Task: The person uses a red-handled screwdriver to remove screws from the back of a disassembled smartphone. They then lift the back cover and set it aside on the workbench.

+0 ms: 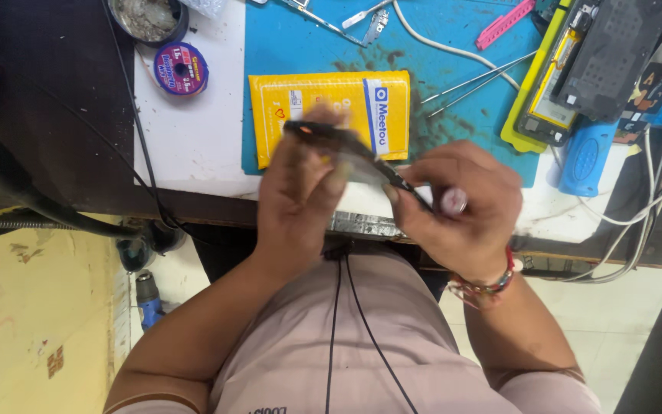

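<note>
Blue work mat [453, 31] is lying on the white bench, a yellow padded envelope [323, 107] resting on it. Above the bench edge, left hand [296, 195] and right hand [461, 203] are both gripping a thin dark phone [346, 146], edge-on and tilted, fingers clamped along its sides. Solder spool [181, 67] is sitting far left.

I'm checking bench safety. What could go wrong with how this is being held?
Both hands, left hand and right hand, hold the thin dark panel edge-on above the bench edge; a slip might drop it to the floor. It appears slightly bowed, so it may crack. Tweezers lie close by.
</note>
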